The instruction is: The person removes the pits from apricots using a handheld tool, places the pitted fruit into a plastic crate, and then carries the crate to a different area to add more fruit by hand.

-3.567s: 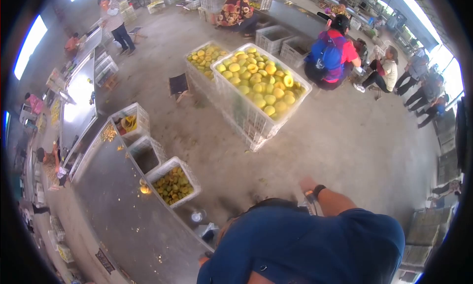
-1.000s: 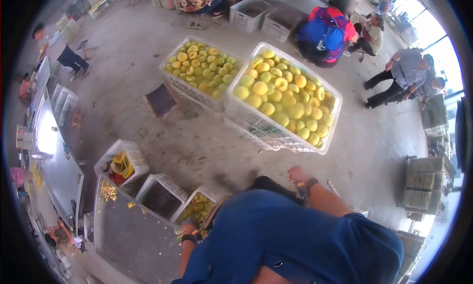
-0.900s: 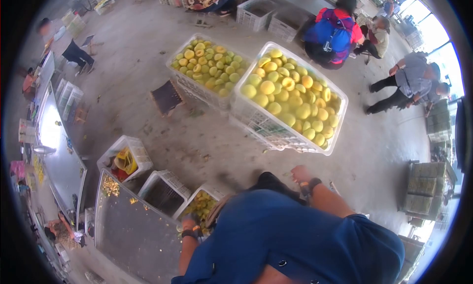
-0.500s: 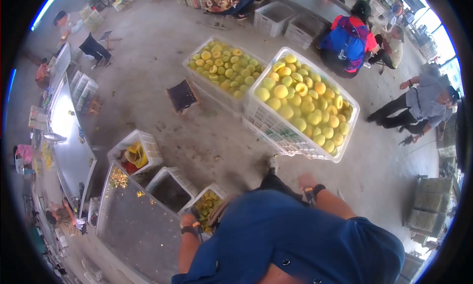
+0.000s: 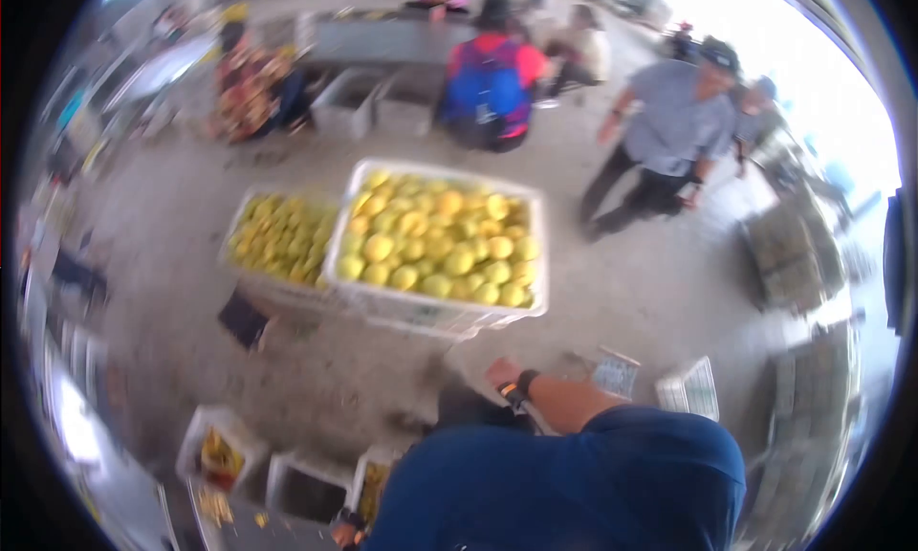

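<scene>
Just in front of my body, my right hand [image 5: 501, 371] hangs low with a dark band and an orange-marked strap at the wrist; its fingers are smeared by motion. My left hand [image 5: 344, 532] shows at the bottom edge, near the table corner and a small crate [image 5: 360, 489] of yellow-green pieces. Its fingers are blurred. Ahead of me stands a large white crate [image 5: 541, 264] full of yellow-green round fruit. A second crate [image 5: 229, 250] of similar fruit is directly to its left, lower down.
A dark stool [image 5: 244, 319] stands left of the crates. A person in grey [image 5: 679, 116] stands at the right; a person with a blue backpack [image 5: 486, 84] sits beyond the crates. Stacked crates [image 5: 813, 398] line the right side. A metal table [image 5: 215, 527] is at lower left.
The view has swung to the right, so crates and tables sit further left. My left hand is now near the bottom edge. The person in grey appears closer and more upright.
</scene>
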`<action>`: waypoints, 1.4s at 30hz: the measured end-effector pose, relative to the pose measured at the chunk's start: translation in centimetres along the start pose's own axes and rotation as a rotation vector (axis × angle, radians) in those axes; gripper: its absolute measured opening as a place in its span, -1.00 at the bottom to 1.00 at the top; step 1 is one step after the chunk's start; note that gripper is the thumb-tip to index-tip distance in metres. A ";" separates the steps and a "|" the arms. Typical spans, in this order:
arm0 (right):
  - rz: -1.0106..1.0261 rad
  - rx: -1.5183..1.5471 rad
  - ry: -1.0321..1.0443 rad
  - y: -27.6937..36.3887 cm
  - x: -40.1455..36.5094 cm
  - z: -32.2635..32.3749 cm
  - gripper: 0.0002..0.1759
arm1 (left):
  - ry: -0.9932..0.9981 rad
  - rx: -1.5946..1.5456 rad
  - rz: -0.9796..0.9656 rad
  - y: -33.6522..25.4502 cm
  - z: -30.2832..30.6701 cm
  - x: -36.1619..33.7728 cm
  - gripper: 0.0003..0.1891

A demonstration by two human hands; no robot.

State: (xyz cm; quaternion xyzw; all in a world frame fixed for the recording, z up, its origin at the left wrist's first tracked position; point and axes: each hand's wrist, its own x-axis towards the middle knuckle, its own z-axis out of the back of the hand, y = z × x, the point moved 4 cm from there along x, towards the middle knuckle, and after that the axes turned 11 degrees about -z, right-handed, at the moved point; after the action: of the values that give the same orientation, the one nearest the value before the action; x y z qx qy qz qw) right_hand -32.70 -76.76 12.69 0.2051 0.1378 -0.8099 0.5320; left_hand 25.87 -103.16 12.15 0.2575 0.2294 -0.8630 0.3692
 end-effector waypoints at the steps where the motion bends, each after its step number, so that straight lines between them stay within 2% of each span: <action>1: -0.043 0.007 0.019 0.0 -0.9 1.4 -0.87 | -0.071 -0.045 0.014 0.1 1.7 2.0 -0.63; 4: -0.081 0.090 -0.022 -0.2 -2.6 1.3 -0.85 | -0.393 -0.171 -0.031 1.0 10.1 6.5 -0.66; 7: -0.086 0.147 -0.057 -1.0 -3.2 0.8 -0.84 | -0.761 -0.259 -0.155 -1.2 25.3 6.4 -0.69; 12: -0.175 0.186 0.014 -0.9 -3.7 1.7 -0.82 | -1.299 -0.210 -0.412 -8.5 50.7 -3.1 -0.73; 15: -0.207 0.195 0.007 -0.9 -3.6 0.8 -0.82 | -1.514 -0.076 -0.550 -12.4 60.7 -10.3 -0.75; 17: -0.146 0.134 0.000 -0.7 -3.7 0.2 -0.82 | -1.589 0.032 -0.618 -14.8 65.1 -14.7 -0.76; 18: -0.200 0.135 0.045 -1.1 -3.6 -0.4 -0.83 | -1.605 0.102 -0.664 -16.8 66.8 -16.6 -0.77; 20: -0.255 0.117 0.163 -1.5 -3.6 -1.6 -0.83 | -1.561 0.294 -0.795 -22.6 69.2 -19.7 -0.79; 21: -0.193 0.094 0.126 -1.5 -3.9 -1.4 -0.82 | -1.604 0.593 -0.662 -18.9 69.4 -20.1 -0.72; 22: -0.126 0.072 0.085 -2.0 -4.3 -1.3 -0.80 | -1.549 0.316 -0.937 -21.2 70.3 -21.3 -0.43; 23: -0.092 0.058 0.057 -2.4 -4.3 -3.0 -0.77 | -1.546 0.237 -1.047 -23.0 71.0 -22.2 -0.43; 25: -0.060 0.097 0.049 -2.9 -4.2 -5.1 -0.75 | -1.567 0.242 -1.140 -25.6 71.3 -23.1 -0.42; 27: -0.080 0.180 0.088 -4.0 -4.7 -5.5 -0.75 | -1.573 0.258 -1.202 -27.4 71.4 -23.7 -0.42; 30: -0.004 0.458 0.148 -5.3 -4.8 -7.1 -0.72 | -1.570 0.270 -1.261 -29.3 71.4 -23.8 -0.41; 34: 0.014 0.245 0.069 -3.9 -4.4 -5.8 -0.72 | -1.556 0.275 -1.317 -31.3 71.6 -23.3 -0.39; 36: 0.030 0.189 0.024 -4.7 -2.8 -7.4 -0.73 | -1.546 0.270 -1.334 -31.7 71.5 -23.0 -0.39; 37: 0.099 0.313 -0.102 -5.2 -2.5 -8.9 -0.81 | -1.542 0.277 -1.348 -32.1 71.7 -22.8 -0.38; 38: 0.015 0.447 -0.049 -4.9 -1.5 -8.9 -0.81 | -1.538 0.289 -1.360 -32.3 71.5 -22.6 -0.38; 39: -0.067 0.581 0.006 -4.2 -1.7 -7.9 -0.80 | -1.533 0.295 -1.371 -32.6 71.4 -22.4 -0.38; 41: -0.047 0.545 -0.039 -5.4 -1.3 -2.6 -0.76 | -1.537 0.298 -1.392 -33.0 71.2 -22.1 -0.37; 42: 0.051 0.403 -0.112 -4.5 -1.7 -0.3 -0.72 | -1.534 0.292 -1.395 -33.3 71.2 -21.7 -0.37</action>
State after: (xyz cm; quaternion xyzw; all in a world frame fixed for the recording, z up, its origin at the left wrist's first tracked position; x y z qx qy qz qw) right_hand -36.15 -73.50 13.26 0.2655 -0.0621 -0.8175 0.5072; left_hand -5.96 -112.86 86.60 -0.5065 -0.0753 -0.8356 -0.1988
